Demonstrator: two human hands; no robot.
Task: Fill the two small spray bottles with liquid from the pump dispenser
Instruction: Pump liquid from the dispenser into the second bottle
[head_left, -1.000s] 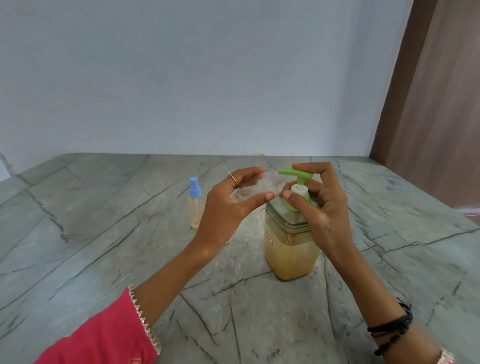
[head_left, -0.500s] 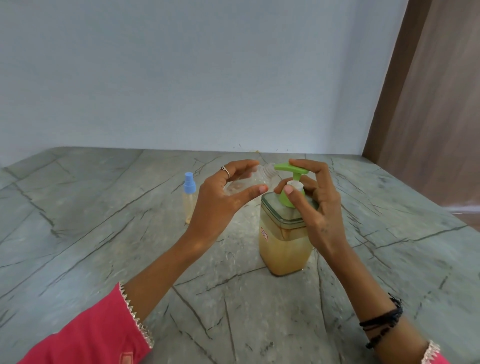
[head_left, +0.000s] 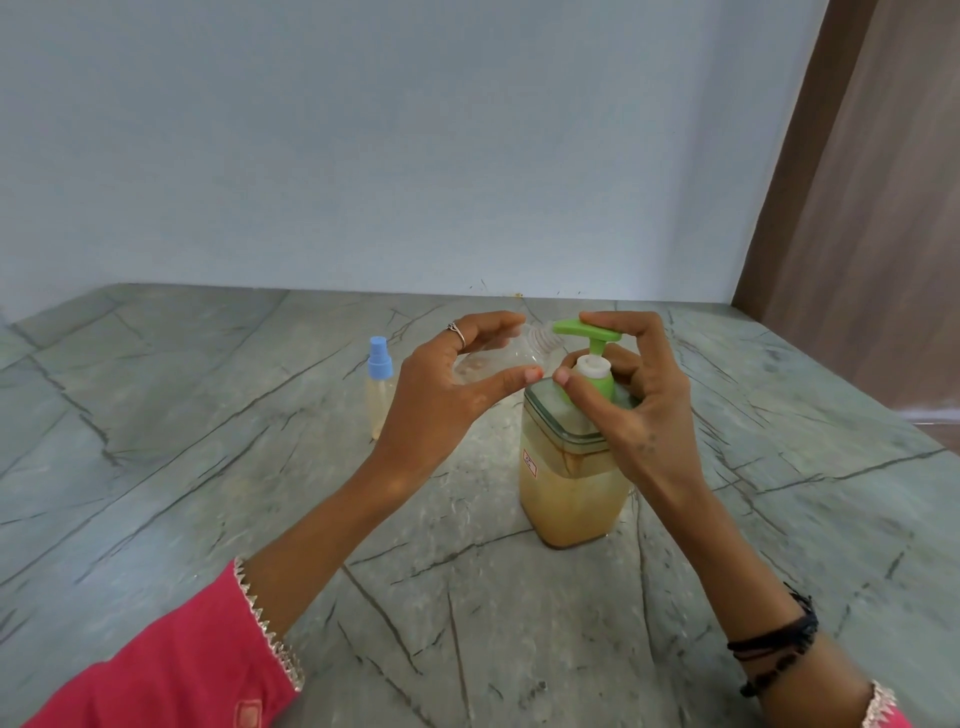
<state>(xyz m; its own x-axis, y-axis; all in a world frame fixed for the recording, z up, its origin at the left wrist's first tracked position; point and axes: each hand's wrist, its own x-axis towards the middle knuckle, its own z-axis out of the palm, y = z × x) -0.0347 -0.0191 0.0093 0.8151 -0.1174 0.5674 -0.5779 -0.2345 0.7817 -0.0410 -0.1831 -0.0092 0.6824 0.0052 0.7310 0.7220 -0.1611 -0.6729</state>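
On the counter (head_left: 156, 467) at the left, the capped bottle (head_left: 379, 387) stood already holding pale liquid. The left hand (head_left: 441, 395) curled around the open bottle (head_left: 498, 358), tilted with its threaded neck just under the green nozzle (head_left: 584, 330). The right hand (head_left: 639, 405) lay over the dispenser (head_left: 571, 488), forefinger on the pump head, thumb and another finger pinching a white cap (head_left: 591, 368). The neck looked narrow; a hard press could probably send liquid past it onto fingers and counter. With the bottle tipped so far, liquid might run back out, and the pinched cap could slip.
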